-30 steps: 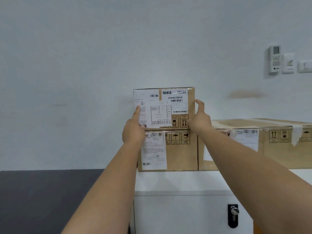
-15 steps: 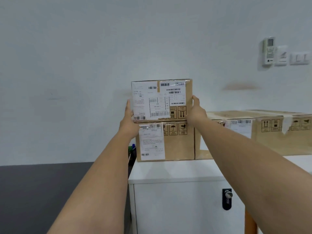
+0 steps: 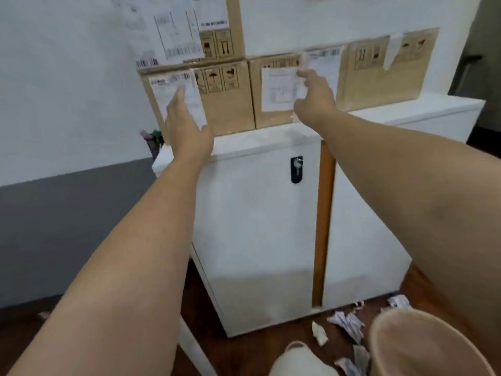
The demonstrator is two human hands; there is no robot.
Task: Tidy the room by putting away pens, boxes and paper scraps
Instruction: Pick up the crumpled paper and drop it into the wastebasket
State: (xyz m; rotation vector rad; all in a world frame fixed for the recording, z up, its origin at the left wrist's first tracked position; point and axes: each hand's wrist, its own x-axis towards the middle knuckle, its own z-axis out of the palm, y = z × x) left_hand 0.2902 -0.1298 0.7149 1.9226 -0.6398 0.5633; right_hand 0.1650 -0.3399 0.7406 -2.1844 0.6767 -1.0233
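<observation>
Well, room: white wall point(image 3: 67, 77) over a grey skirting band, dark wooden floor point(image 3: 244, 356) below.
Cabinet: a low white cabinet point(image 3: 257, 226) with a black lock and key on its door; its top serves as the bench for the boxes.
Boxes: brown cardboard boxes with white shipping labels stand in a row on the cabinet against the wall: a left box point(image 3: 217, 101), a middle box point(image 3: 273, 96) and a right box point(image 3: 379, 71). One more labelled cardboard box, the top box point(image 3: 189, 28), sits stacked on the left one. All look put away to me.
Bin: a pale round wastebasket point(image 3: 433, 346) at the lower right, standing on the floor.
Left hand: the left hand point(image 3: 187, 131) is open, fingers straight, grip empty, in front of the left box's label; whether it touches the box I cannot tell.
Right hand: the right hand point(image 3: 314, 96) is loosely open, its grip holding nothing, fingertips at the middle box's label.
Paper scraps: crumpled white paper scraps point(image 3: 347, 324) lie scattered on the floor between the cabinet foot and the wastebasket, none yet in it as far as I can see.
Pens: some coloured items point(image 3: 151, 137) stand behind the cabinet's left corner, too blurred to name.
Progress: boxes seem done; the scraps look like the work left.
</observation>
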